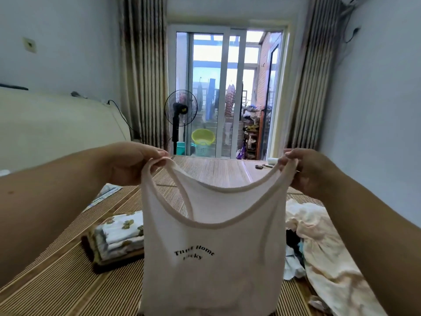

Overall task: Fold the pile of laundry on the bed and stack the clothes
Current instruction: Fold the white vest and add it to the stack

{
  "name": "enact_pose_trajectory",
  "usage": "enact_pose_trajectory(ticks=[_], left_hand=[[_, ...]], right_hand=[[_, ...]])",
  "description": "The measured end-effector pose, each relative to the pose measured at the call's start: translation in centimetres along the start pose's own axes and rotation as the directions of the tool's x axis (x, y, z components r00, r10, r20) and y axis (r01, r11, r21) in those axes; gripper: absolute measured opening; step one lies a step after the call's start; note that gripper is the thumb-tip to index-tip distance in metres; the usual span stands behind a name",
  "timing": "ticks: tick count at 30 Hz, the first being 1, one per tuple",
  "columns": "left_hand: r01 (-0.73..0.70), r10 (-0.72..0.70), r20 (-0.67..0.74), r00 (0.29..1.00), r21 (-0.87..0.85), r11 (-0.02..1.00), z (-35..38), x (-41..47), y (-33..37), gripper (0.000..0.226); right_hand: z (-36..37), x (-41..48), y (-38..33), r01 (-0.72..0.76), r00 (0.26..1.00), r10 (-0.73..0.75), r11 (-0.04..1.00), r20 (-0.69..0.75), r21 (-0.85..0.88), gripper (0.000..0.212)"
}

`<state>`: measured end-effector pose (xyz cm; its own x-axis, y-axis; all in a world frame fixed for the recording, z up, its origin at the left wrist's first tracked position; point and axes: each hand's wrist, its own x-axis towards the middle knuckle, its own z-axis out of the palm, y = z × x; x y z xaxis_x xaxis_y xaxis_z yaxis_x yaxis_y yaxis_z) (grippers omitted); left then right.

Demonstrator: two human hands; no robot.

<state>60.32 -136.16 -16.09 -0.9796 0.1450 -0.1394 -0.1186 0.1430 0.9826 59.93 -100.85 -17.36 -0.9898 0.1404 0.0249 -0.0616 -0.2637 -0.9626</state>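
A white tank top point(211, 258) with black lettering on its chest hangs upright in front of me above the bed. My left hand point(134, 165) pinches its left shoulder strap and my right hand point(305, 169) pinches its right strap, so the neckline sags between them. On the bamboo mat point(57, 281) to the left lies a stack of folded clothes point(118, 238), topped by a white piece with bear prints. An unfolded pile of laundry point(319, 242), mostly cream cloth with dark and white pieces, lies to the right, partly hidden by the top.
The bed's cream headboard point(57, 124) stands at the left. A standing fan point(181, 115) and glass balcony doors point(227, 92) are beyond the bed's far end. Small objects point(264, 166) lie near the mat's far right corner. A wall runs along the right side.
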Motion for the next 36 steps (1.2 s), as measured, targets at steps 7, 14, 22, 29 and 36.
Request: enact_pose_trajectory(ticks=[7, 14, 22, 29, 36], left_hand=[[-0.190, 0.177, -0.207, 0.962, -0.044, 0.981, 1.0, 0.9, -1.1, 0.023], [-0.400, 0.343, -0.262, 0.902, -0.208, 0.893, 0.1, 1.0, 5.0, 0.041], [-0.487, 0.430, -0.477, 0.766, 0.005, 0.874, -2.0, 1.0, 8.8, 0.011], [-0.451, 0.399, -0.563, 0.723, 0.053, 0.891, -2.1, 0.2, 8.7, 0.018], [-0.184, 0.682, -0.475, 0.556, 0.730, 0.658, -2.2, -2.3, 6.5, 0.024]], right_hand=[[-0.9, 0.3, 0.1, 0.035, 0.999, -0.028, 0.872, 0.020, -0.488, 0.029], [-1.3, 0.4, -8.4, 0.085, 0.996, -0.080, 0.854, 0.033, -0.512, 0.014], [0.2, -2.7, -11.0, 0.368, 0.916, -0.234, 0.816, 0.326, -0.446, 0.036], [0.8, -3.5, -11.0, 0.347, 0.913, -0.233, 0.876, 0.336, -0.335, 0.039], [1.4, -4.6, -8.8, 0.402, 0.901, -0.380, 0.549, 0.210, -0.733, 0.038]])
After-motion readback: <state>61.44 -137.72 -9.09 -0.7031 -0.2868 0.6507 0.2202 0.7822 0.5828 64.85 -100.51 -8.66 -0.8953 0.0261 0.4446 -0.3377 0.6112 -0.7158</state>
